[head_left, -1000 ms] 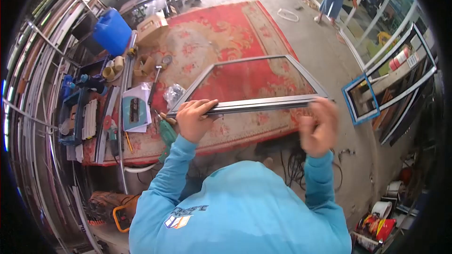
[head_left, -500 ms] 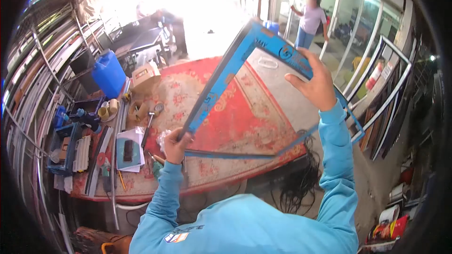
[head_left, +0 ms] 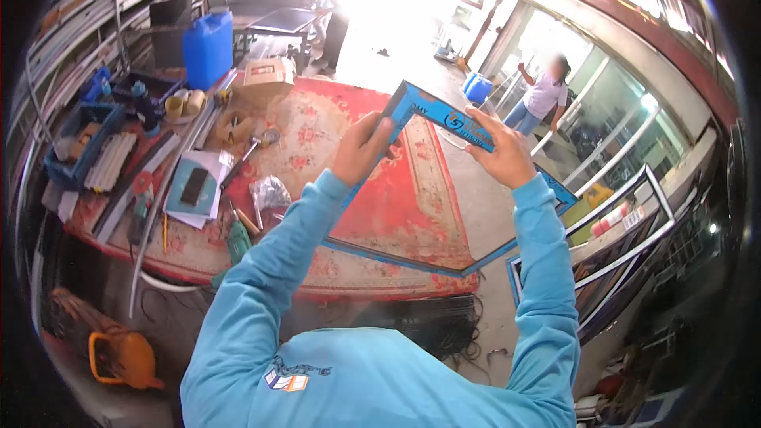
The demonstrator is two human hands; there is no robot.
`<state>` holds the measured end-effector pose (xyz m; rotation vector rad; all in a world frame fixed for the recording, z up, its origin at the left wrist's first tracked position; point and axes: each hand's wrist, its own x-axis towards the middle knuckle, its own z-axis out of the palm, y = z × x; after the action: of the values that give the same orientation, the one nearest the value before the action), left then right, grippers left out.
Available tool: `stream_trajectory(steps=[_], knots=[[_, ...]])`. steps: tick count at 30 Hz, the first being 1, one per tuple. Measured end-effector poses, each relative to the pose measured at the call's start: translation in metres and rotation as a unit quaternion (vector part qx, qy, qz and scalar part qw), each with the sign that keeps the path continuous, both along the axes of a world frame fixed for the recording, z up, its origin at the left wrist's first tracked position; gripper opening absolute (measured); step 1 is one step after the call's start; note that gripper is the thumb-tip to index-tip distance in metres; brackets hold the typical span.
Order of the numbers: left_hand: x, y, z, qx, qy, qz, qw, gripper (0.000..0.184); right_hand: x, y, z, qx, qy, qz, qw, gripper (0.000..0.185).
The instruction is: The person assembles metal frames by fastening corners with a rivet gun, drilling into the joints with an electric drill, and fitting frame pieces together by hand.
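A four-sided frame (head_left: 396,258) with blue printed film on its faces is held up and tilted over the red patterned carpet on the table (head_left: 317,95). My left hand (head_left: 361,147) is wrapped round its left bar, near the top corner. On the upper bar, right of that corner, my right hand (head_left: 501,150) grips with the fingers over the printed film. The lower bars hang nearest my body, above the table's front edge.
On the left lie a green power tool (head_left: 238,242), a hammer (head_left: 241,163), papers (head_left: 208,204), a blue crate (head_left: 79,143) and a blue jerrycan (head_left: 208,49). More frames (head_left: 626,250) lean at the right. A person (head_left: 545,97) stands by glass doors.
The frame has been lifted from the table and turned, showing its blue film. My left hand has moved up the left bar to near the corner. The view has also shifted.
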<state>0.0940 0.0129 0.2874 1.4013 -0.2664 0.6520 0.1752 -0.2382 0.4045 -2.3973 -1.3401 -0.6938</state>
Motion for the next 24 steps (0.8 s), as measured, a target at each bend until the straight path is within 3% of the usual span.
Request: stream_trajectory(steps=[12,15,19,20,22,24], knots=[[0.022,0.013,-0.083,-0.026,0.0,0.039,0.999,0.038,0.021,0.041,-0.043,-0.132,0.07,0.063,0.987,0.059],[0.021,0.027,-0.104,-0.052,-0.005,0.045,0.998,0.039,0.023,0.065,-0.044,-0.178,0.112,0.054,0.976,0.054],[0.017,0.041,-0.131,-0.152,-0.009,0.02,0.988,0.042,0.031,0.107,-0.057,-0.187,0.147,0.139,0.961,0.04],[0.016,0.043,-0.136,-0.16,-0.006,0.027,0.987,0.042,0.03,0.119,-0.057,-0.219,0.167,0.107,0.955,0.038],[0.013,0.045,-0.136,-0.102,0.015,0.031,0.994,0.042,0.024,0.143,-0.056,-0.253,0.186,0.082,0.946,0.033],[0.012,0.044,-0.137,-0.112,0.008,0.028,0.993,0.041,0.029,0.161,-0.061,-0.259,0.236,0.097,0.931,0.032]])
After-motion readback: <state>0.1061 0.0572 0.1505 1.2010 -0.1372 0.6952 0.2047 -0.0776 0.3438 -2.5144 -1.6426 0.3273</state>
